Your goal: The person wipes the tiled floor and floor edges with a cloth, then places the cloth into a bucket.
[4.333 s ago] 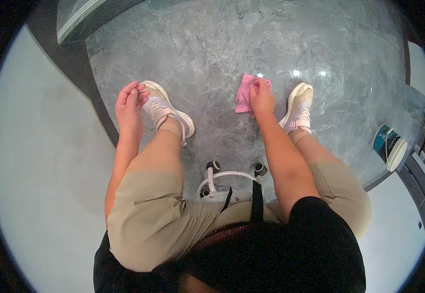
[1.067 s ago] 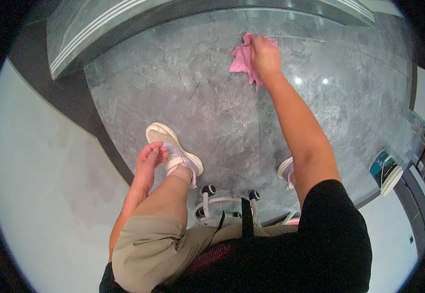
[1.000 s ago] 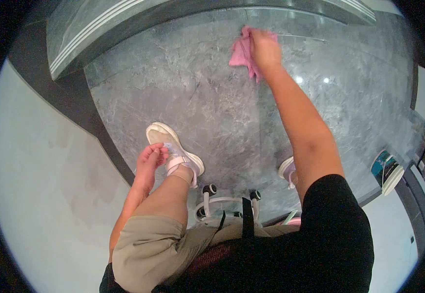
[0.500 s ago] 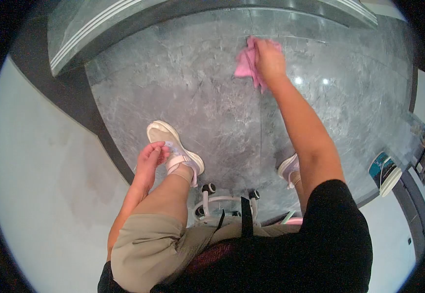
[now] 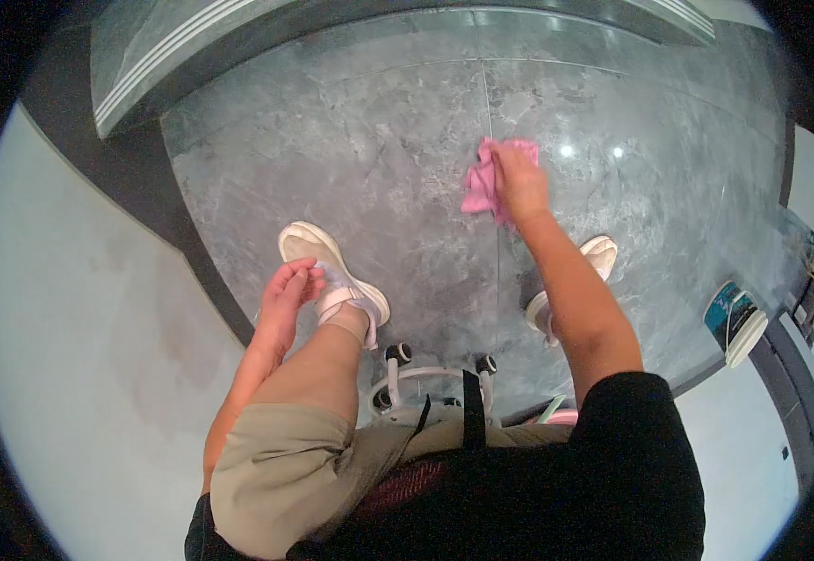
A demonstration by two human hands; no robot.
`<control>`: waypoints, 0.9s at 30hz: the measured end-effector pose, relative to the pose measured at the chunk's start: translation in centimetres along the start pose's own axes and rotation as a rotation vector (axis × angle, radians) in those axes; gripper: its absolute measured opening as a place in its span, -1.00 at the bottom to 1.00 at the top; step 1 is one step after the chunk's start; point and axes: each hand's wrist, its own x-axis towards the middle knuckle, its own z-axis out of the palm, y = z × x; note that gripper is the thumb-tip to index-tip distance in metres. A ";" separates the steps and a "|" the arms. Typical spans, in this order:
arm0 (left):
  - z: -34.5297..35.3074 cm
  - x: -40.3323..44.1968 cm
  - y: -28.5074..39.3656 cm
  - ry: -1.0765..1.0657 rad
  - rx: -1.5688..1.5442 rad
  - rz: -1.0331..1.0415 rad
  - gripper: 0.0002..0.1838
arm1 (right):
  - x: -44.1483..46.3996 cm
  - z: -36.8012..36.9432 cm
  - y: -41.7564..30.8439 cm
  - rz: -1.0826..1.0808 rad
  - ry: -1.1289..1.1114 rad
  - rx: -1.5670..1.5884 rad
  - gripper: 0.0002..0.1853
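Observation:
A crumpled pink cloth (image 5: 482, 187) lies against the grey floor, bunched under the fingers of my right hand (image 5: 522, 182). That hand is closed on it, pressing from above, and hides part of the cloth. My left hand (image 5: 290, 285) hangs over my left shoe (image 5: 318, 248), beside the ankle strap. Its fingers are loosely curled and a little apart, with nothing visible in them. Behind my right forearm, my right shoe (image 5: 601, 252) is partly covered.
Beneath me stands a white stool base on black casters (image 5: 398, 353). A teal-and-white bucket (image 5: 727, 313) sits at the right, near several blurred items. Grey stone-look steps (image 5: 173, 70) curve along the top. Behind my right leg, a pink rim (image 5: 564, 416) shows.
My right hand has drawn the pink cloth across the floor toward me. More of my right shoe shows now. The left hand has hardly moved.

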 end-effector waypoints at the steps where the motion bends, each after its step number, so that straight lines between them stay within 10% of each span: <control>1: 0.0 0.0 -0.1 -0.004 -0.001 0.005 -0.72 | -0.5 0.1 0.3 -0.002 0.005 -0.004 -0.79; 14: -1.0 0.0 -0.7 0.039 -0.041 -0.048 -0.73 | 13.3 3.1 -0.9 -0.074 0.335 -0.181 -0.78; 21: -0.6 0.4 0.4 0.023 -0.051 -0.046 -0.73 | 15.8 9.6 -13.2 -0.262 0.040 -0.063 -0.84; 24: -0.2 1.0 0.9 -0.012 0.000 -0.036 -0.71 | 16.3 9.2 -14.0 -0.410 0.226 -0.071 -0.81; 27: -0.7 0.7 1.0 0.000 0.016 -0.013 -0.71 | 15.6 4.9 -8.7 -0.240 -0.101 -0.073 -0.82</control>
